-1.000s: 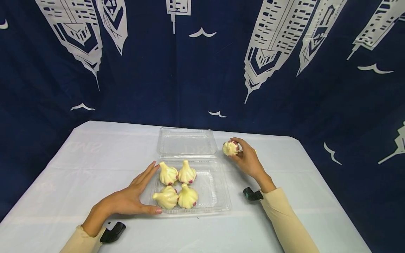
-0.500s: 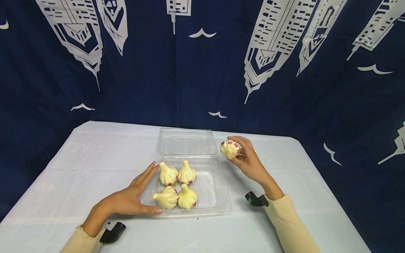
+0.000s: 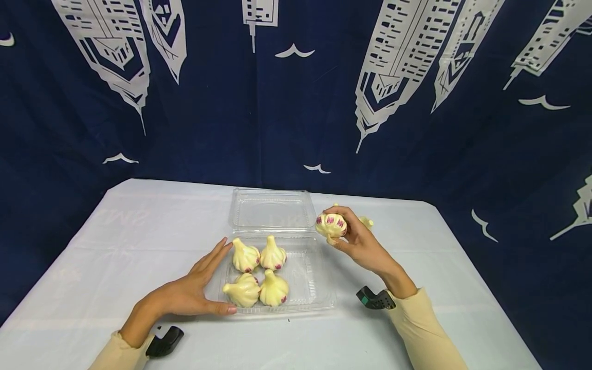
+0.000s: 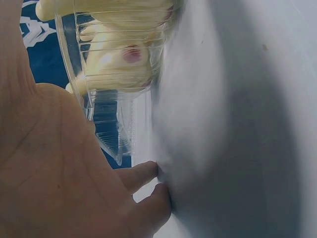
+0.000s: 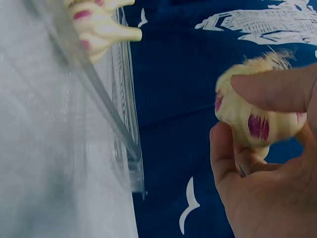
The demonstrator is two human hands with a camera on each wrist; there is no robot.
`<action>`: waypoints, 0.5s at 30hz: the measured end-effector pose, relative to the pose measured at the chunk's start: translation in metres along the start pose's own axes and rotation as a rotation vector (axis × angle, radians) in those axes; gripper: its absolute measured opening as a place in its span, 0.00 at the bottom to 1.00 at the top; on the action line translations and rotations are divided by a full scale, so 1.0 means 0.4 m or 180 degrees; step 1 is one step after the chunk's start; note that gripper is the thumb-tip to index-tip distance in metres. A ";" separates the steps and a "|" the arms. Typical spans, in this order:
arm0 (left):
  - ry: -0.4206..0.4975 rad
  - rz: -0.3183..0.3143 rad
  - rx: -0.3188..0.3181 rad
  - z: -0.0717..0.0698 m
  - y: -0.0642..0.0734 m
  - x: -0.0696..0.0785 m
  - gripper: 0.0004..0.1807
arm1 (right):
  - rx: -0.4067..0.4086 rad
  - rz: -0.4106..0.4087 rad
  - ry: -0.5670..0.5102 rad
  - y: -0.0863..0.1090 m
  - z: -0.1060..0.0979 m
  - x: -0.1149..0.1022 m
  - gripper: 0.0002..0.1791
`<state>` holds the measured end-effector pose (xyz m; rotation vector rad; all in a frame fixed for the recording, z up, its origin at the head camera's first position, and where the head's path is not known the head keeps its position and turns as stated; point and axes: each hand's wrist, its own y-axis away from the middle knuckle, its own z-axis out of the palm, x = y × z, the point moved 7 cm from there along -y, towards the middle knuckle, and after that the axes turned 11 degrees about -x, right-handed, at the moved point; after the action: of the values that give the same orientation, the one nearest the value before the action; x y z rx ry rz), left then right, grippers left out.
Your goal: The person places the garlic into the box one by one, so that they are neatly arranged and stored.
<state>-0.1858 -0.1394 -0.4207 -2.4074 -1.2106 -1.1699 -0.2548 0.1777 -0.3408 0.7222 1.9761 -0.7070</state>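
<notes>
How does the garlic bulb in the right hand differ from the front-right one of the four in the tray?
The held bulb is gripped in the air by the right hand; the front-right bulb rests in the clear tray.
In the head view, the held bulb shows a row of purple patches; the front-right bulb shows purple only low on its right side.
Both are pale yellow and ribbed.

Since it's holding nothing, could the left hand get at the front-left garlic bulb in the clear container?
Probably yes. The left hand lies at the left edge of the clear plastic container; the lid is open and nothing covers the garlic bulb, leaving only the container's low rim to clear.
</notes>
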 end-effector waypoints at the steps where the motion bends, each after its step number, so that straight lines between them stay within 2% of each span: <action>1: -0.0012 0.0014 0.0001 0.000 0.000 0.001 0.69 | -0.0043 0.0023 -0.0053 0.000 0.006 -0.001 0.35; 8: -0.0047 0.0039 0.0006 -0.003 0.004 0.005 0.69 | -0.0174 0.0100 -0.0343 -0.003 0.036 -0.004 0.36; 15: -0.0015 -0.0042 -0.0004 -0.002 0.001 -0.001 0.68 | -0.0177 0.0093 -0.0320 -0.008 0.060 0.013 0.33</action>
<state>-0.1863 -0.1403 -0.4205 -2.4081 -1.2291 -1.1697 -0.2463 0.1598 -0.3555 0.6682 1.8827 -0.6559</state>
